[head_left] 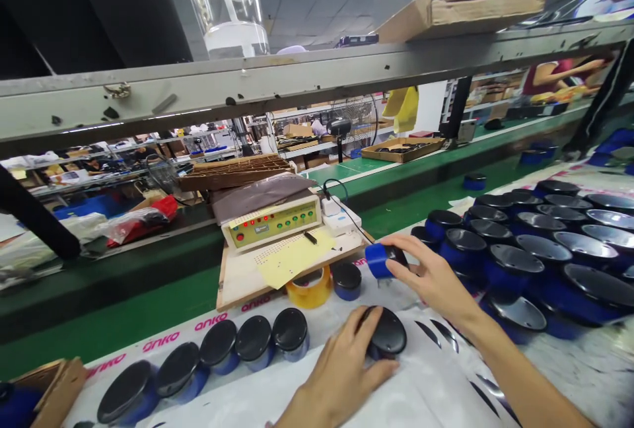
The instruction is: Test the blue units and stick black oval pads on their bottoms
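Observation:
My right hand pinches a small blue cylinder with a black end, lifted and tipped on its side above the sheet. Lower down, my left hand has its fingers around a round part with a glossy black top, resting on the white sheet. To the left runs a line of several similar blue parts with black tops. One more such part stands beside a roll of yellow tape. Thin dark curved strips lie right of my left hand.
Many black-topped blue parts crowd the right side. A cream control box with lights sits on a wooden board, with a white power adapter alongside. A metal shelf beam crosses overhead. A green conveyor runs behind. Another person is far right.

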{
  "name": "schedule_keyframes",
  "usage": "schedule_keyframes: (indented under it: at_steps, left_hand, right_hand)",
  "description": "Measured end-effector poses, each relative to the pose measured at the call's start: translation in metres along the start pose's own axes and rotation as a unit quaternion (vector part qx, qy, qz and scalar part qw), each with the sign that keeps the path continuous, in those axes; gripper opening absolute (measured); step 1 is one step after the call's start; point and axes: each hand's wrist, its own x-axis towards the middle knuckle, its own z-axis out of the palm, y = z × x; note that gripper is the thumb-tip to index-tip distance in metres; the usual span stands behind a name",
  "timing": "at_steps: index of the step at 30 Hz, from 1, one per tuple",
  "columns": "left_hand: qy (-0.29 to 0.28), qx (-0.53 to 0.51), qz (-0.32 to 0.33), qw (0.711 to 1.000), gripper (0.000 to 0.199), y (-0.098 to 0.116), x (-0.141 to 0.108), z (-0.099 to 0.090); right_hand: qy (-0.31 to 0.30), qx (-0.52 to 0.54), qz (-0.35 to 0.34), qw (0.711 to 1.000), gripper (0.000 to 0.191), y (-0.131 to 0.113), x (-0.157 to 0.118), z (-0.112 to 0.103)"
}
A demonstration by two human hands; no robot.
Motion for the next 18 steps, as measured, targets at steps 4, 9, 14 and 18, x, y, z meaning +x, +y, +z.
schedule_keyframes:
  at_steps: [4, 9, 14, 18]
  left_hand:
    - [-0.029, 0.059, 0.034, 0.997, 0.067, 0.004, -0.003, 0.002]
    - [-0.052, 0.066, 0.072, 0.994, 0.064, 0.008, -0.005, 0.004]
    - [-0.053, 0.067, 0.085, 0.993, 0.069, 0.010, -0.006, 0.002]
    - [-0.054, 0.061, 0.088, 0.993, 0.069, 0.010, -0.007, 0.001]
  right_hand:
    - [-0.148, 0.037, -0.075, 0.986, 0.029, -0.043, 0.003, 0.014]
    - [-0.284, -0.054, -0.152, 0.945, 0.031, -0.069, 0.011, 0.053]
    - [-0.299, -0.077, -0.153, 0.939, 0.027, -0.065, 0.015, 0.071]
    - [-0.320, -0.091, -0.157, 0.930, 0.030, -0.068, 0.012, 0.077]
